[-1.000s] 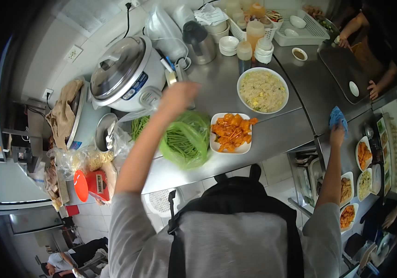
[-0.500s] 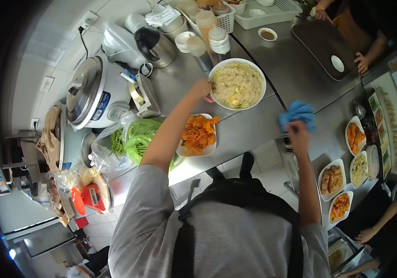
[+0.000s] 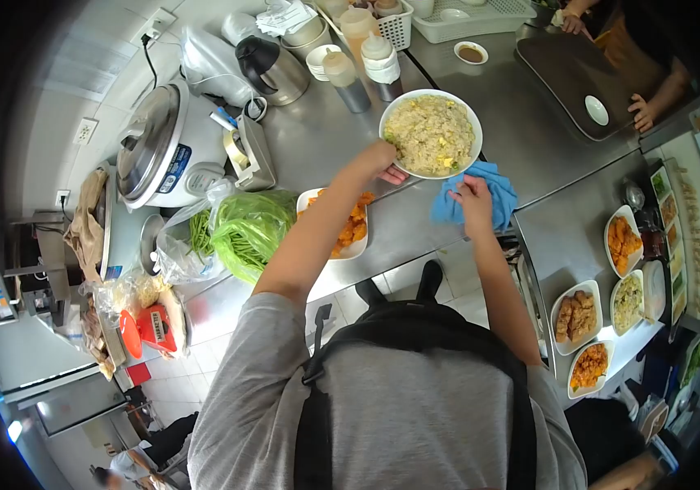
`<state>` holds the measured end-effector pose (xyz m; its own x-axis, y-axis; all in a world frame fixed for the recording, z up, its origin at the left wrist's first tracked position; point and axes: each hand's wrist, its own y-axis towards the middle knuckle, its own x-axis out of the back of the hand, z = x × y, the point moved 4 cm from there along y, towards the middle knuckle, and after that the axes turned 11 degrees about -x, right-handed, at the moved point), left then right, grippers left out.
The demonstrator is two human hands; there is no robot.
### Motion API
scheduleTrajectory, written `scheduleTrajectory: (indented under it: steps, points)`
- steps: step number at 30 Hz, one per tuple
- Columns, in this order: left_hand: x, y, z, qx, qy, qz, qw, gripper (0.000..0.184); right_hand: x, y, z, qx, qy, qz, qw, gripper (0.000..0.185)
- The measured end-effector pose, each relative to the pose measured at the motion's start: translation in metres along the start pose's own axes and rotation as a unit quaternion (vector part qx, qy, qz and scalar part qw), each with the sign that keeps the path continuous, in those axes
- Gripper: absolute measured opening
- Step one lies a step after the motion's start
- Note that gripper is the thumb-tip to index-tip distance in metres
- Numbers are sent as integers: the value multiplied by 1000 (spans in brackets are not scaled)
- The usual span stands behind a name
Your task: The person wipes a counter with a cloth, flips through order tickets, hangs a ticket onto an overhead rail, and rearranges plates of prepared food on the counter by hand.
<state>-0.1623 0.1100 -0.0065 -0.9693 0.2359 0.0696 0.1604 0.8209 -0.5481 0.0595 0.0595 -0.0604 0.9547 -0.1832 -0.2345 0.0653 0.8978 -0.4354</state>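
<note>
My left hand grips the near left edge of a round white bowl, thumb towards the rim and fingers underneath. Fried rice with bits of egg and green fills the bowl. In my right hand is a bunched blue cloth, pinched close to the bowl's near right edge. I cannot tell whether the cloth touches the bowl. Partly behind my left forearm, a white dish of orange-coated fried food lies on the steel counter.
Sauce bottles, a steel jug and a rice cooker line the back left. Green beans in a bag sit nearby. Filled dishes stand at right. Across the counter, another person's hand touches a dark tray.
My right hand has brought the blue cloth leftward to the rice bowl. The bowl, in my left hand, has shifted slightly right and away from me.
</note>
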Motion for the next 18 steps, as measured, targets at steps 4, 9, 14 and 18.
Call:
scheduleTrajectory:
  steps: [4,9,14,18]
  points:
    - [-7,-12,-7,-5,-19,-48,999,33,-5,-18,14,-55,91,47,993,15]
    - [-8,-10,-1,13,-52,-34,998,34,15,-51,67,88,-174,-34,980,18]
    - [-11,-14,4,23,-74,16,997,34,32,-41,55,401,-528,-82,744,25]
    - [-2,-25,-18,71,52,27,996,31,39,-28,61,328,-539,1,776,23]
